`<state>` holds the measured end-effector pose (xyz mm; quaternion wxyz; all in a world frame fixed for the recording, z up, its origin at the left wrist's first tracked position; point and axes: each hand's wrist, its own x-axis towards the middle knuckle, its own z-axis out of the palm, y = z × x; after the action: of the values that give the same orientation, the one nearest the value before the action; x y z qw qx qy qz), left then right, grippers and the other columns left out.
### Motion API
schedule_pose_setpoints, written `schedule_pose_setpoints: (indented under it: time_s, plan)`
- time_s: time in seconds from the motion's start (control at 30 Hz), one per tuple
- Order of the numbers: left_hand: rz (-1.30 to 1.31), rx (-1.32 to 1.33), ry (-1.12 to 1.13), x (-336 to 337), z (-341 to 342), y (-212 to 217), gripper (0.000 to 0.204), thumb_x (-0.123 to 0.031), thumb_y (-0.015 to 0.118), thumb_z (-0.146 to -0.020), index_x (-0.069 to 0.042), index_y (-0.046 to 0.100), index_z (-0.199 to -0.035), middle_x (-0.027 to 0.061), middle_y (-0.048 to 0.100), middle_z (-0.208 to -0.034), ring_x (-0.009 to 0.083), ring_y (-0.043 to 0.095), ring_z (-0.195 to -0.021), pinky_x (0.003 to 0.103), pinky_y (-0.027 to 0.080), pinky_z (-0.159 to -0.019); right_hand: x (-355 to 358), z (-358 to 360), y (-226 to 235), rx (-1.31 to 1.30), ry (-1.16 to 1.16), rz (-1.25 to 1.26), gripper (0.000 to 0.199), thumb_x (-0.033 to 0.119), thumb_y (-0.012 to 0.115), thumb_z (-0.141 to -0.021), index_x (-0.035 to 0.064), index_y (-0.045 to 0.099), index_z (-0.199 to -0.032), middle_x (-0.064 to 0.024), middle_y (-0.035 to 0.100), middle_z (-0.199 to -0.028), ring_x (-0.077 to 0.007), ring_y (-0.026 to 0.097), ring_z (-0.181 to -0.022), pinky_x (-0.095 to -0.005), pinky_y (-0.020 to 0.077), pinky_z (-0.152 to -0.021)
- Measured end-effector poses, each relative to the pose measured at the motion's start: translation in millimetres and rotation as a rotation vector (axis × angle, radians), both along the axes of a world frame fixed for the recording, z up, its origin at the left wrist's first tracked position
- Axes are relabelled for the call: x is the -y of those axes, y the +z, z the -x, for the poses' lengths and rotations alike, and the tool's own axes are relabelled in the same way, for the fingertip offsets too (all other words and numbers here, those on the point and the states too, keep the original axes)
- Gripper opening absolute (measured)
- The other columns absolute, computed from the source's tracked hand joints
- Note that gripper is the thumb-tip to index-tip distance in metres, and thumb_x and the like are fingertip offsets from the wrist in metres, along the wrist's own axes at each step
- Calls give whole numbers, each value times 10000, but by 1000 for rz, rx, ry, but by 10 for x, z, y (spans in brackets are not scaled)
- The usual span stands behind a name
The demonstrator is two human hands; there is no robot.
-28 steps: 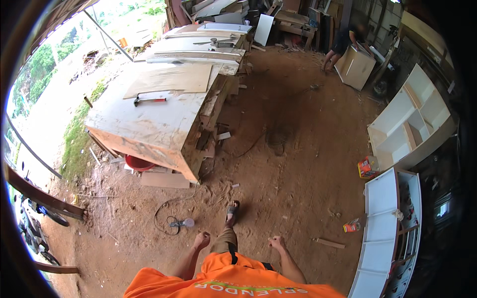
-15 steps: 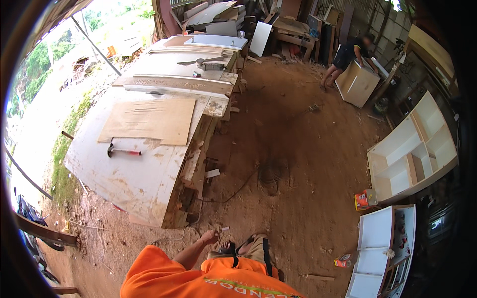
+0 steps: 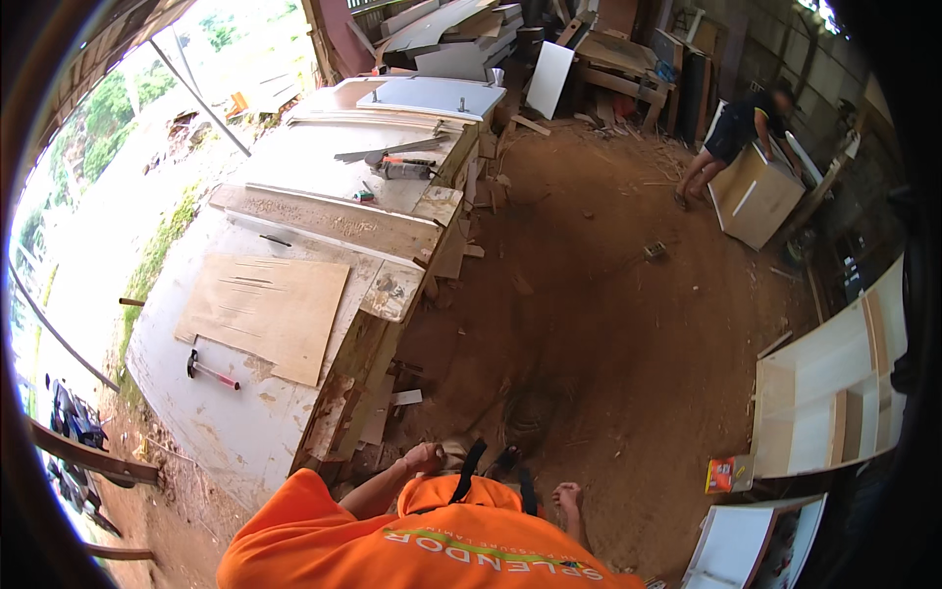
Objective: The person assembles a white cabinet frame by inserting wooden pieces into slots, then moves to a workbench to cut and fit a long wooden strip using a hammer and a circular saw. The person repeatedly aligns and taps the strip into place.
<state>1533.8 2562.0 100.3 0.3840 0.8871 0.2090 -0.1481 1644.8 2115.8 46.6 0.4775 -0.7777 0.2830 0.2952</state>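
My left hand [image 3: 424, 457] is in front of my body near the workbench's front corner, fingers curled; what is in them, if anything, is too small to make out. My right hand [image 3: 567, 496] hangs at my right side in a loose fist, with nothing seen in it. To the left stands the workbench [image 3: 231, 442] with its pale, stained top. On it lie a claw hammer [image 3: 213, 371] with a red-and-white handle and a thin plywood sheet [image 3: 265, 309] with dark slits. Neither hand touches them.
Farther along the bench lie boards [image 3: 329, 218], a power tool [image 3: 397, 169] and a white panel [image 3: 422, 95]. A co-worker [image 3: 736, 133] bends over a wooden cabinet [image 3: 756, 196] at the far right. White shelf units [image 3: 829, 363] stand at right, beside an orange box [image 3: 721, 475]. Scraps lie on the dirt floor.
My view has turned and moved forward along the bench. My right hand has come into view at my side. The left hand stays in front of me, closer to the bench.
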Motion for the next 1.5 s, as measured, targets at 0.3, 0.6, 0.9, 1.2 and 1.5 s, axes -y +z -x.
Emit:
schedule_pose_setpoints:
  time_s: [0.3, 0.6, 0.9, 1.2, 1.5]
  plan:
    - [12, 214, 177, -477, -2141, 167, 210, -130, 600, -827, -55, 679, -1006, 229, 675, -1016, 430, 649, -990, 492, 538, -868, -462, -2781, 304, 171, 59, -26, 97, 33, 596, -942, 17, 642, -1026, -94, 712, -831, -154, 675, -662, -289, 534, -555]
    - [101, -62, -403, -1392, -5305, -202, 298, -244, 614, -860, -65, 700, -1082, 234, 714, -1075, 425, 676, -1058, 490, 552, -907, -1488, -3581, -177, -1, 167, 80, 100, 33, 624, -883, 17, 639, -981, -82, 697, -805, -181, 682, -664, -308, 544, -563]
    - [167, 267, 51, -2640, -7961, 536, 266, -248, 597, -919, -39, 695, -1052, 221, 722, -1049, 404, 679, -1054, 481, 549, -869, -2363, -5344, 297, 34, 70, 2, 92, 7, 618, -862, 23, 624, -953, -86, 680, -784, -179, 677, -675, -311, 540, -562]
    - [11, -65, 117, -2821, -8213, -521, 260, -289, 601, -848, -56, 670, -940, 258, 698, -975, 469, 669, -952, 538, 541, -777, -2158, -7456, -543, 83, 294, 80, 96, -18, 612, -841, 28, 609, -926, -90, 664, -764, -177, 673, -687, -315, 536, -560]
    - [71, -479, -182, -1939, -8832, -699, 394, -365, 672, -859, -42, 727, -1077, 228, 714, -1123, 381, 686, -1106, 452, 560, -936, -2025, -10390, -435, 178, 39, -145, 39, 45, 629, -877, 13, 636, -898, -95, 672, -726, -177, 668, -638, -331, 532, -565]
